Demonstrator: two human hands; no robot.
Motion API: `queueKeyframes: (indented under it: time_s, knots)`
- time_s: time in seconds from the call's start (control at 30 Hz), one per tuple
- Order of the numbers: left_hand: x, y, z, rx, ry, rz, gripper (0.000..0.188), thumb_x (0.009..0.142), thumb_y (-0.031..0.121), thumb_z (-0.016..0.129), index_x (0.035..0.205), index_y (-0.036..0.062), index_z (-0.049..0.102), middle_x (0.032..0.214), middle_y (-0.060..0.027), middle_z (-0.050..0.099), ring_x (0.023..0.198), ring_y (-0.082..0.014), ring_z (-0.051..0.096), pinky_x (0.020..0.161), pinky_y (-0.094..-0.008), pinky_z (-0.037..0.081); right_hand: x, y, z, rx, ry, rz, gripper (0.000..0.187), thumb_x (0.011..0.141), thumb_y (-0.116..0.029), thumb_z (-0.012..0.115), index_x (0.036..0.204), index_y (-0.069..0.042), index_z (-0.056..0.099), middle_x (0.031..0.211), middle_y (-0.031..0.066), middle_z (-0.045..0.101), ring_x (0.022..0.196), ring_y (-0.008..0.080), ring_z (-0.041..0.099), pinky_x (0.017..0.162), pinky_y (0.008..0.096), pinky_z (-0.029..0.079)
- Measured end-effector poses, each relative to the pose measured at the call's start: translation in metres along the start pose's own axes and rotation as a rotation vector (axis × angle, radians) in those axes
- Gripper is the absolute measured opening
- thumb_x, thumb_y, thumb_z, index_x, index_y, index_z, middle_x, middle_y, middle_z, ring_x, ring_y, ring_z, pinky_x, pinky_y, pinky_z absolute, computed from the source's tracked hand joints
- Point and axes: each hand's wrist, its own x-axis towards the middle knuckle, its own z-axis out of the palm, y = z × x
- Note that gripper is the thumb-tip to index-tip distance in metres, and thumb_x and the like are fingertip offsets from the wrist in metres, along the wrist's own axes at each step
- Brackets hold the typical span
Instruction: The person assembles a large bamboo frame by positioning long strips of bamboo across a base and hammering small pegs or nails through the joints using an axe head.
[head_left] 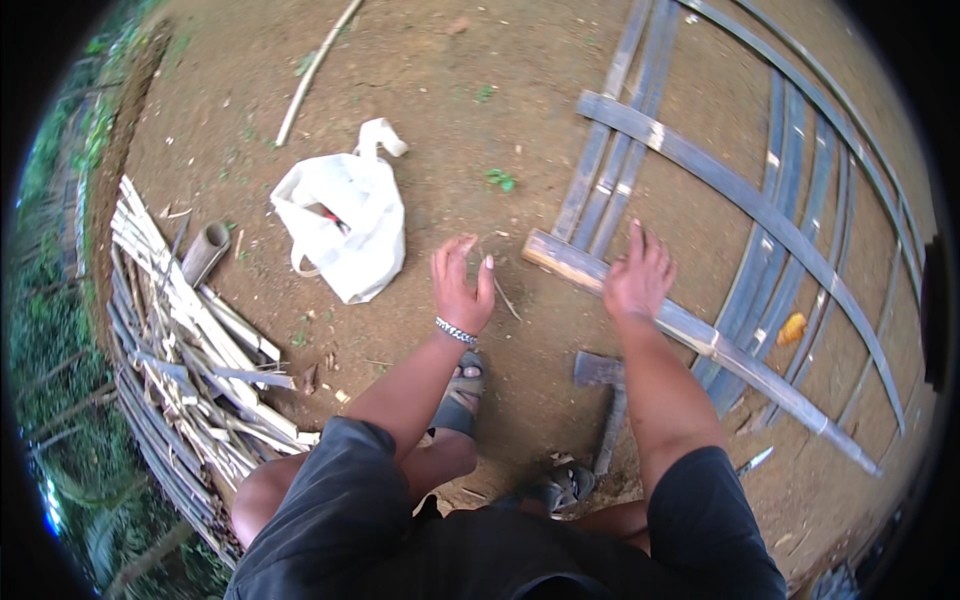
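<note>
My left hand (462,284) hovers open over the bare dirt, fingers spread, with a metal bracelet at the wrist; it holds nothing. My right hand (637,274) rests flat, fingers apart, on a long split bamboo slat (760,375) that lies across other dark bamboo strips (610,170) on the ground. An axe (603,385) lies on the dirt beside my right forearm, its head near my knee. Below are my bent knees and my sandalled feet (462,385).
A white plastic bag (345,225) lies on the dirt left of my left hand. A heap of split bamboo pieces (185,330) and a short bamboo tube (205,252) sit at the far left. A thin stick (315,70) lies at the top. Green vegetation borders the left edge.
</note>
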Motion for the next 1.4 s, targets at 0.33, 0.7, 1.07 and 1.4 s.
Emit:
queueKeyframes:
  time_s: [0.33,0.7,1.07,1.4]
  knots:
    - [0.108,-0.153,-0.148,0.441,-0.025,-0.634,0.021,0.099,0.019,0.064,0.111,0.0049,0.073,0.103,-0.0195,0.077,0.094,-0.0339,0.074,0.087,-0.0436,0.057,-0.002,-0.004,0.002,-0.031,0.031,-0.039,0.071,0.095,-0.023,0.055,0.163,-0.023,0.035,0.161,0.0120,0.039,0.153,0.0315,0.031,0.128,0.0563,0.017]
    - [0.064,-0.150,-0.140,0.647,-0.404,-0.176,0.037,0.085,0.011,0.070,0.122,0.0095,0.067,0.125,-0.0136,0.068,0.117,-0.0347,0.065,0.100,-0.0492,0.051,-0.002,-0.001,0.010,-0.070,0.065,-0.050,0.069,0.095,-0.023,0.055,0.161,-0.023,0.038,0.161,0.0118,0.039,0.153,0.0323,0.031,0.127,0.0559,0.019]
    - [0.035,-0.131,-0.082,0.369,-0.077,-0.405,0.022,0.091,0.004,0.062,0.107,0.0057,0.076,0.116,-0.0175,0.073,0.107,-0.0370,0.070,0.092,-0.0457,0.055,-0.002,0.000,0.011,-0.084,0.086,-0.051,0.068,0.096,-0.024,0.054,0.162,-0.024,0.038,0.162,0.0124,0.040,0.154,0.0335,0.030,0.127,0.0552,0.020]
    - [0.077,-0.158,-0.093,0.584,-0.208,-0.742,0.020,0.092,0.026,0.068,0.100,0.0150,0.083,0.103,-0.0168,0.078,0.098,-0.0369,0.074,0.091,-0.0456,0.057,-0.003,-0.003,0.006,-0.070,0.057,-0.038,0.064,0.097,-0.026,0.052,0.160,-0.024,0.041,0.161,0.0124,0.040,0.155,0.0334,0.030,0.127,0.0548,0.021]
